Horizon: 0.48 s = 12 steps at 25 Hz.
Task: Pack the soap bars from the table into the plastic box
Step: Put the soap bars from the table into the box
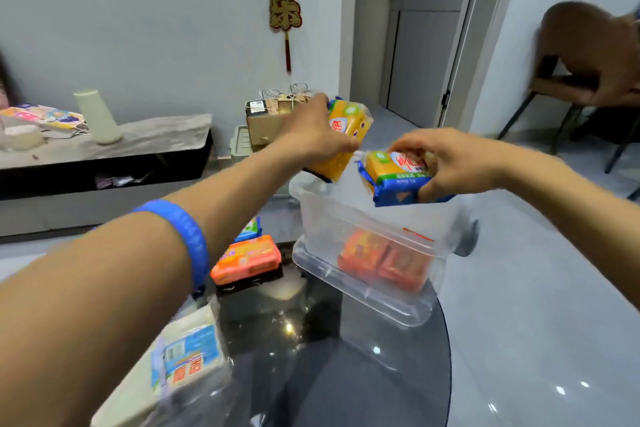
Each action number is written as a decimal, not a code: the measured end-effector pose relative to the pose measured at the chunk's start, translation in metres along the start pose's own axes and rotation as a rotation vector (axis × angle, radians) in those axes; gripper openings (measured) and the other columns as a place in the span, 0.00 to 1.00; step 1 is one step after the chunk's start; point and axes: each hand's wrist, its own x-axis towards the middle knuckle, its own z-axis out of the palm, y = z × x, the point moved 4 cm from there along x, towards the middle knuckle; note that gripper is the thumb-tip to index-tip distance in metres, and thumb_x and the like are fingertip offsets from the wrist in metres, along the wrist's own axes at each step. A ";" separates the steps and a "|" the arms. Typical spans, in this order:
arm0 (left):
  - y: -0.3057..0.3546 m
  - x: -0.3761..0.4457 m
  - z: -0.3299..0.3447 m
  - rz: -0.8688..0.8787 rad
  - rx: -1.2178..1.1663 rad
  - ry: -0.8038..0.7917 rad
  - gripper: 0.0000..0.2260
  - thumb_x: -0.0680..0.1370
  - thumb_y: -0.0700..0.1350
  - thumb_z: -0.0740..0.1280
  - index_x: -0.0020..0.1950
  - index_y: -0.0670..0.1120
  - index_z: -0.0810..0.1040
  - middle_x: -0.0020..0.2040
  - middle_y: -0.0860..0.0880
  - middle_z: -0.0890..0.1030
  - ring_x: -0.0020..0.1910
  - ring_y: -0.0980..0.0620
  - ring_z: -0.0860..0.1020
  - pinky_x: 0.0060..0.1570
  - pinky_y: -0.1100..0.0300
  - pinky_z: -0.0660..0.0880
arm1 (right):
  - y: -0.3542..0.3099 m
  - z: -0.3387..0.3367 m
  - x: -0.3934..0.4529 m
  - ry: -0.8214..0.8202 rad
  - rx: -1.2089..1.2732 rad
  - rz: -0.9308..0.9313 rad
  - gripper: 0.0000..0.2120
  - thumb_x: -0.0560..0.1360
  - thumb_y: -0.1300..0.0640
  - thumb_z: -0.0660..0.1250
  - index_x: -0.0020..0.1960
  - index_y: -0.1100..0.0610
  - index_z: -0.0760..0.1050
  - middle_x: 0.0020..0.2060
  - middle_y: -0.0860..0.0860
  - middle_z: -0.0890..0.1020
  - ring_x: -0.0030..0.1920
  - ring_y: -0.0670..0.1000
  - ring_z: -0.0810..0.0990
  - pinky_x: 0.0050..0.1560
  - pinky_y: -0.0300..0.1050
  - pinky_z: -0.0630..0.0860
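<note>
A clear plastic box (360,225) stands on the dark glass table (329,374), with orange-red soap bars (384,262) lying at its bottom. My left hand (311,133) grips a yellow wrapped soap bar (346,139) above the box's far left rim. My right hand (450,163) holds a yellow and blue wrapped soap bar (394,180) over the box's opening. On the table left of the box lie an orange soap bar (246,258), a blue-wrapped one (249,230) behind it, and a white soap bar with a blue label (188,357) near me.
A low grey sideboard (104,149) with a cream vase (98,116) stands at the left wall. A cardboard box (266,118) sits on the floor behind the table. A brown chair (585,55) is at the right. A red ornament (284,3) hangs on the wall.
</note>
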 end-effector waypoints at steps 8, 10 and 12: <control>-0.032 0.016 0.139 -0.018 0.622 -0.772 0.12 0.73 0.50 0.71 0.54 0.47 0.79 0.52 0.46 0.80 0.43 0.46 0.75 0.38 0.60 0.71 | 0.041 0.045 0.000 -0.139 0.045 0.004 0.32 0.61 0.56 0.77 0.61 0.41 0.70 0.51 0.40 0.78 0.47 0.41 0.77 0.45 0.37 0.75; -0.039 0.015 0.145 0.013 0.669 -0.764 0.12 0.73 0.50 0.71 0.55 0.48 0.79 0.49 0.48 0.78 0.44 0.45 0.75 0.43 0.57 0.70 | 0.043 0.056 0.004 -0.225 0.090 0.019 0.32 0.61 0.54 0.79 0.60 0.41 0.70 0.51 0.39 0.78 0.48 0.39 0.78 0.41 0.32 0.74; -0.031 0.021 0.141 0.146 0.645 -0.615 0.15 0.72 0.51 0.72 0.55 0.45 0.79 0.49 0.47 0.80 0.47 0.44 0.78 0.43 0.57 0.71 | 0.044 0.064 0.011 -0.293 0.068 0.051 0.32 0.61 0.53 0.80 0.61 0.43 0.70 0.51 0.40 0.78 0.49 0.41 0.78 0.41 0.34 0.74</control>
